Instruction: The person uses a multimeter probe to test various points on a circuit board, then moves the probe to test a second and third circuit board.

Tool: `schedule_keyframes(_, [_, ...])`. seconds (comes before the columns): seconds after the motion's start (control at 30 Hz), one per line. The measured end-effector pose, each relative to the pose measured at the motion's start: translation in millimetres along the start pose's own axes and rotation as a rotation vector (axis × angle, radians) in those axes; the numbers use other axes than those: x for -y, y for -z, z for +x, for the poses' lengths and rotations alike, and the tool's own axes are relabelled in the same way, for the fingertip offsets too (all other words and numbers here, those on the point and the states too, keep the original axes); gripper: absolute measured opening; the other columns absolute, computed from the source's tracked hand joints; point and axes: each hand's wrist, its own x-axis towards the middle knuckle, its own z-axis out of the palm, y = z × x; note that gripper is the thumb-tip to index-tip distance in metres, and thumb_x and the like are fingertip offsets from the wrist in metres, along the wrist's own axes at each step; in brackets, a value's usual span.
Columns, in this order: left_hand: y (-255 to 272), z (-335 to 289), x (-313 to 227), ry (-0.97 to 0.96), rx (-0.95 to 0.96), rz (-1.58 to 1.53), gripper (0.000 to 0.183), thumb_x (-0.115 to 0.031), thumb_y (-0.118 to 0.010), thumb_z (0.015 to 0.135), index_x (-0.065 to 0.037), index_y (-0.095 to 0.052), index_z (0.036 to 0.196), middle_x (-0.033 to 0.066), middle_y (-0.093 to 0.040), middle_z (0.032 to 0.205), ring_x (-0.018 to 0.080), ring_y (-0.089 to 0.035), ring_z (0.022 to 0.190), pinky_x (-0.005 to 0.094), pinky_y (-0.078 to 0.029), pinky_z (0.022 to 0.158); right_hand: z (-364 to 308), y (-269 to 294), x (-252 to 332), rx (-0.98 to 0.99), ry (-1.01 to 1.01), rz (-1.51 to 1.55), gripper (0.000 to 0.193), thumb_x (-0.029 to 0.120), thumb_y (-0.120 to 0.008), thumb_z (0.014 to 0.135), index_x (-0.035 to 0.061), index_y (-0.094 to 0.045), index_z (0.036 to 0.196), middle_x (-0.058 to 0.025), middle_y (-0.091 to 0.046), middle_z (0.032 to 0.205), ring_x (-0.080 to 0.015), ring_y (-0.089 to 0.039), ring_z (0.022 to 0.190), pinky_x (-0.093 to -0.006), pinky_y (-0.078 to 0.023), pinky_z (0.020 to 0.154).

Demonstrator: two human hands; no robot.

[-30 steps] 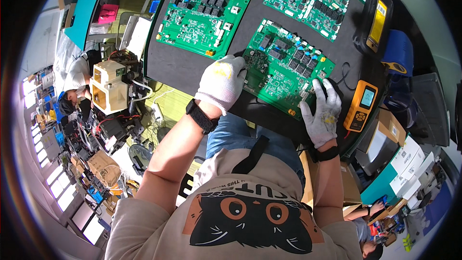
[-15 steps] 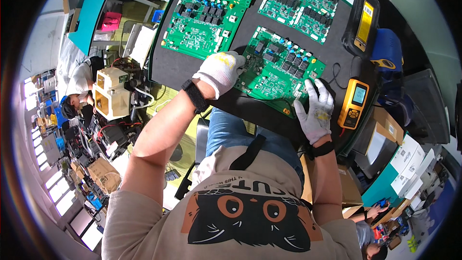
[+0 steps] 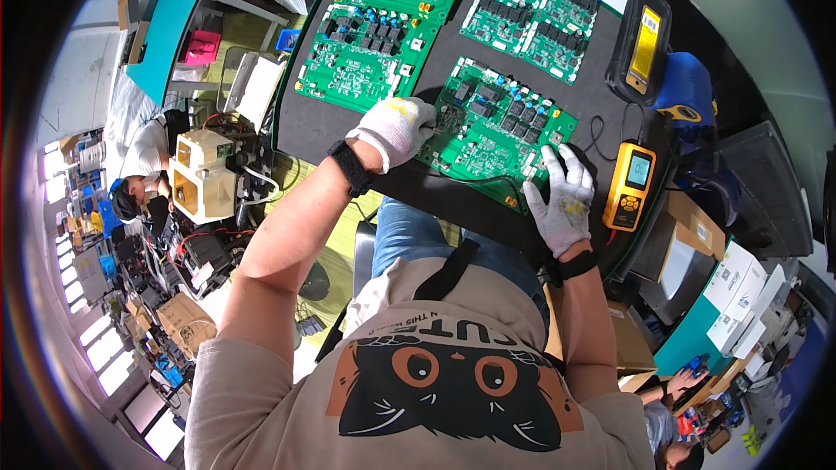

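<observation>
A green circuit board (image 3: 496, 135) with black relays and blue parts lies on the black mat in front of me. At its left edge is my left hand (image 3: 396, 132), in a white glove with yellow marks. Its fingers are curled closed, and their tips are hidden, so whatever they grip does not show. My right hand (image 3: 564, 204), in a greyish glove, lies at the board's right edge with thumb and fingers apart. Its fingertips reach the board's rim. A thin black cable (image 3: 475, 179) crosses the board's near edge between the hands.
More green boards (image 3: 361, 57) lie at the far left, and a panel of smaller boards (image 3: 531, 17) at the far right. A yellow handheld meter (image 3: 630, 187), a black-and-yellow device (image 3: 643, 48) and a blue tool (image 3: 688, 91) stand right. Cardboard boxes (image 3: 697, 226) sit beyond the table edge.
The view has shifted slightly, so the table items appear a little to the left. Both hands stay at the same edges of the board, with little visible movement.
</observation>
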Motion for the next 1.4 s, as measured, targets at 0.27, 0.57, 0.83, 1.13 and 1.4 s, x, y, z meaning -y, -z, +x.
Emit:
schedule_keyframes(0.27, [-2.1,-0.8,-0.1,0.027,-0.022,-0.018,0.016,-0.019,-0.068,0.082,-0.004,-0.067,0.088,0.0153,-0.067,0.087,0.035,-0.065,0.085,0.0411,-0.052,0.074,-0.2,-2.5,-1.4,-0.011,0.008,0.005,0.065,0.053,-0.055,0.086,0.014,-0.05,0.137,-0.0127,-0.045,0.139,-0.0356,-0.044,0.121,-0.0491,-0.035,0.103])
schedule_keyframes(0.57, [-4.8,-0.1,3.7,-0.04,-0.052,0.014,0.015,-0.02,-0.068,0.082,-0.005,-0.067,0.087,0.0152,-0.067,0.087,0.0348,-0.064,0.085,0.0414,-0.051,0.073,-2.2,-5.8,-2.2,-0.009,-0.009,0.014,0.064,0.052,-0.056,0.085,0.0153,-0.051,0.138,-0.0108,-0.043,0.142,-0.0351,-0.041,0.123,-0.0477,-0.031,0.106])
schedule_keyframes(0.83, [-5.8,-3.5,3.7,-0.039,-0.086,-0.006,0.016,-0.02,-0.069,0.082,-0.006,-0.067,0.089,0.0146,-0.067,0.089,0.0344,-0.064,0.086,0.0412,-0.051,0.074,-3.4,-5.3,-1.4,-0.005,-0.017,0.029,0.065,0.05,-0.057,0.083,0.0151,-0.05,0.138,-0.0118,-0.041,0.142,-0.035,-0.039,0.125,-0.048,-0.03,0.107])
schedule_keyframes(1.13, [-14.1,-11.1,-2.6,0.004,-0.151,0.08,0.016,-0.019,-0.067,0.083,-0.007,-0.067,0.092,0.0152,-0.066,0.089,0.0359,-0.064,0.085,0.0432,-0.052,0.074,-2.7,-1.3,3.1,0.029,-0.062,0.034,0.065,0.047,-0.06,0.082,0.0141,-0.051,0.138,-0.0124,-0.042,0.142,-0.0365,-0.038,0.126,-0.0488,-0.03,0.108])
schedule_keyframes(1.4, [-19.6,-19.9,-8.6,-0.031,-0.277,0.072,0.014,-0.018,-0.066,0.082,-0.005,-0.066,0.087,0.0158,-0.066,0.084,0.0366,-0.064,0.08,0.0447,-0.051,0.07,-3.6,-1.7,3.6,0.014,-0.051,0.024,0.064,0.044,-0.063,0.082,0.0154,-0.051,0.138,-0.0114,-0.042,0.142,-0.0364,-0.04,0.125,-0.0485,-0.031,0.107])
